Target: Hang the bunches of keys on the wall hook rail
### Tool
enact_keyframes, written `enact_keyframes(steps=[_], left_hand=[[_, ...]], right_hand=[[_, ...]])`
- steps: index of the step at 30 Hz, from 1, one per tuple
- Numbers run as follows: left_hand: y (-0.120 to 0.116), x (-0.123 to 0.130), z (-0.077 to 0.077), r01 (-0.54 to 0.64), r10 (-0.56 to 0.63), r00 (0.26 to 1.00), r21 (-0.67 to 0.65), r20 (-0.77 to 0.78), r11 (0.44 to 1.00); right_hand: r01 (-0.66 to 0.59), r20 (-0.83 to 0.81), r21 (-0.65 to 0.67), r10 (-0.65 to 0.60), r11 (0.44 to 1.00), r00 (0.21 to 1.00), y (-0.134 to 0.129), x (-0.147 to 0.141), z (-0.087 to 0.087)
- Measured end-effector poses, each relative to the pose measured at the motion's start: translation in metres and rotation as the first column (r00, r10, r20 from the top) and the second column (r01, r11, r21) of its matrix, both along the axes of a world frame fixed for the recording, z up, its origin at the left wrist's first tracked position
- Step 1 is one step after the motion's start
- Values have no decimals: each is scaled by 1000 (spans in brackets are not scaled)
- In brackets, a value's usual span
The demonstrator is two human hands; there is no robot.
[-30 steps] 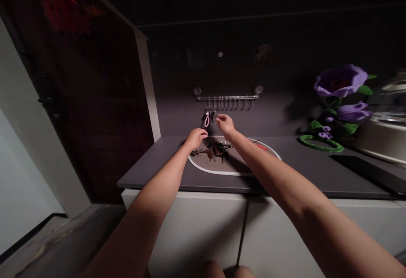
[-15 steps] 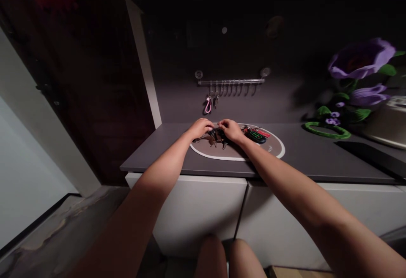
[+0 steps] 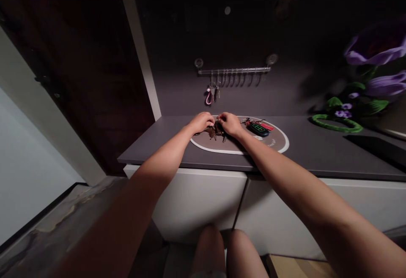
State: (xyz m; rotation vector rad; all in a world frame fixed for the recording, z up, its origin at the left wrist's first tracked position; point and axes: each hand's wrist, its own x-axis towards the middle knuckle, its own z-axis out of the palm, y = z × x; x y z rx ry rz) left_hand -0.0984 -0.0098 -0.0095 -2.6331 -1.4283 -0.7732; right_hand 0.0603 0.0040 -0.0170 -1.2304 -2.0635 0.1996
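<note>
My left hand and my right hand are close together over the back of an oval mat, brown with a white border. Both have bent, closed fingers pinching at a small dark bunch of keys; which piece each one grips is partly hidden by the fingers. More keys and rings lie loose on the mat just below. Right of my right hand rest a black car key fob with green-outlined buttons and a red tag.
A clear hook rail is fixed to the wall behind; a pink strap and keys hang from its left hooks. Purple flowers and a green ring stand right on the grey counter. White cabinet doors are below.
My view has shifted slightly, so the rail and counter sit higher. Both hands stay over the keys with fingers closed, and the dark bunch between them shows less than before.
</note>
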Motion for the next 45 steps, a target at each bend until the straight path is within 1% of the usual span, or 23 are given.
enact_keyframes(steps=[4, 9, 13, 17, 19, 21, 25, 27, 28, 31, 34, 38, 41, 45], left_hand=[[-1, 0, 1, -39, 39, 999, 1, 11, 999], [1, -4, 0, -99, 97, 994, 42, 47, 994], [1, -4, 0, -146, 138, 977, 38, 160, 989], [-2, -1, 3, -160, 161, 928, -32, 335, 987], [-1, 0, 4, -143, 163, 878, -78, 450, 987], [1, 1, 3, -101, 166, 798, -143, 579, 985], [6, 1, 2, 60, 200, 563, -281, 802, 958], [6, 2, 3, 135, 215, 457, -306, 863, 943], [5, 2, 4, 166, 221, 415, -312, 882, 936], [0, 3, 6, 245, 240, 338, -331, 910, 911], [-4, 4, 8, 300, 230, 315, -326, 921, 897], [-4, 5, 6, 335, 208, 330, -320, 921, 886], [-3, 6, 5, 356, 197, 338, -319, 920, 878], [-5, 7, 6, 367, 202, 328, -322, 923, 873]], right_hand=[[-10, 2, -9, 10, 1000, 1000, -1, -1, 1], [-13, -15, -8, 13, 1000, 1000, -2, -2, 1], [-19, -23, -4, 19, 1000, 1000, -2, -2, 2], [-36, -39, -8, 35, 999, 999, -1, -1, 1], [-51, -54, -4, 50, 999, 997, 0, -1, 0], [-68, -75, 0, 67, 998, 995, 0, -2, 0], [-111, -151, 0, 109, 994, 982, -2, -2, 1], [-143, -208, 3, 140, 990, 968, -2, -2, 2], [-162, -241, 9, 159, 987, 957, -2, -2, 2], [-221, -336, 29, 217, 975, 917, 0, -3, 2], [-269, -395, 51, 267, 962, 879, 2, -4, 1], [-318, -436, 54, 308, 947, 845, 2, -4, 0], [-315, -434, 63, 310, 947, 846, 2, -4, 0], [-305, -432, 79, 308, 949, 848, 3, -3, 0]])
